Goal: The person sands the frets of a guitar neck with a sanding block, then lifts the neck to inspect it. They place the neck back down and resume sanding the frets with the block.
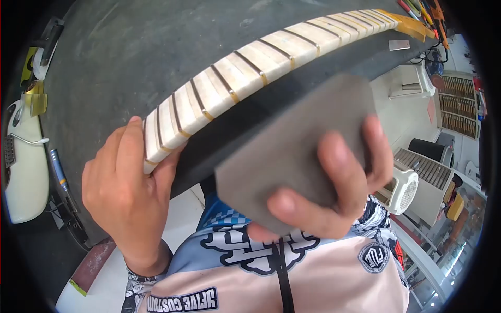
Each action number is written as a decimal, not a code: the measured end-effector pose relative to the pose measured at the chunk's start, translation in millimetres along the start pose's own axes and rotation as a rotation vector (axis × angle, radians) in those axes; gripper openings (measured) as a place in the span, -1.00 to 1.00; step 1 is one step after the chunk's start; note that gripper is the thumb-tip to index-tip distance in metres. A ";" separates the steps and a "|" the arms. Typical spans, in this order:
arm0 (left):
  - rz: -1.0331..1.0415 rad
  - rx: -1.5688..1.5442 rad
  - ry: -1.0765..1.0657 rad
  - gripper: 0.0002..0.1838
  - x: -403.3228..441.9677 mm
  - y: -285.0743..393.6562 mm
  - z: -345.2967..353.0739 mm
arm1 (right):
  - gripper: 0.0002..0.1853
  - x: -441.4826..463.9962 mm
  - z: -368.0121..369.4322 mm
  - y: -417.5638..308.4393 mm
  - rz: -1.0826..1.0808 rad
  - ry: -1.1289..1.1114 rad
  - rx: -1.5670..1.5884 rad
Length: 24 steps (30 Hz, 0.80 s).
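Observation:
A guitar neck (222,78) lies across the dark work surface, its fretboard covered in strips of pale tape with the frets showing as dark lines between them. My left hand (122,182) is closed round its near-left end, fingers on the far side and thumb beneath. In my right hand (334,188) is a flat grey sheet that looks like sandpaper (292,135), slightly blurred, held in front of the neck and apart from it. Orange-yellow wrapping covers the headstock (412,26) at the upper right.
A white guitar body (28,161) and a blue pen-like tool (59,169) are at the left on the dark work surface (115,68). A small metal plate (399,45) lies by the headstock. White stools (404,190) and racks (458,104) stand right.

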<state>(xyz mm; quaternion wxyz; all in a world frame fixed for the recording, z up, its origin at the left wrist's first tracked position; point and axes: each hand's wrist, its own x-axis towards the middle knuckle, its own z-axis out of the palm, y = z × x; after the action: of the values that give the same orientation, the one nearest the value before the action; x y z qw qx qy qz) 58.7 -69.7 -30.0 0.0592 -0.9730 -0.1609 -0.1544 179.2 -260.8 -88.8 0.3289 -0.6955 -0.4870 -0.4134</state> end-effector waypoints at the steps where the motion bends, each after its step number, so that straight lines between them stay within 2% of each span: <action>1: 0.002 0.003 -0.002 -0.47 -0.9 -0.7 -0.4 | -0.42 8.0 -1.3 0.5 0.033 -0.088 0.059; 5: 0.011 0.003 0.009 -0.48 -3.3 -0.4 1.2 | -0.49 38.0 24.8 8.0 0.117 -0.186 0.167; 9: 0.011 0.045 0.031 -0.47 -8.2 2.4 5.0 | -0.46 48.5 53.2 11.7 0.117 -0.135 0.163; 13: 0.037 0.030 0.034 -0.46 -8.3 -1.8 4.2 | -0.46 37.5 7.8 2.8 0.098 -0.272 0.112; 20: 0.023 0.039 0.042 -0.48 -8.4 1.6 6.1 | -0.49 49.3 41.3 18.4 0.036 -0.182 0.153; 24: 0.008 0.021 0.014 -0.49 -6.2 -0.8 2.1 | -0.47 30.7 11.9 2.2 0.104 -0.234 0.140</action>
<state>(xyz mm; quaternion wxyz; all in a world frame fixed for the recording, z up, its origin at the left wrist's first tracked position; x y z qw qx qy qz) 53.4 -70.5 -34.0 0.0713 -0.9719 -0.1579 -0.1593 190.0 -238.8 -66.7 0.3388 -0.7384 -0.5131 -0.2770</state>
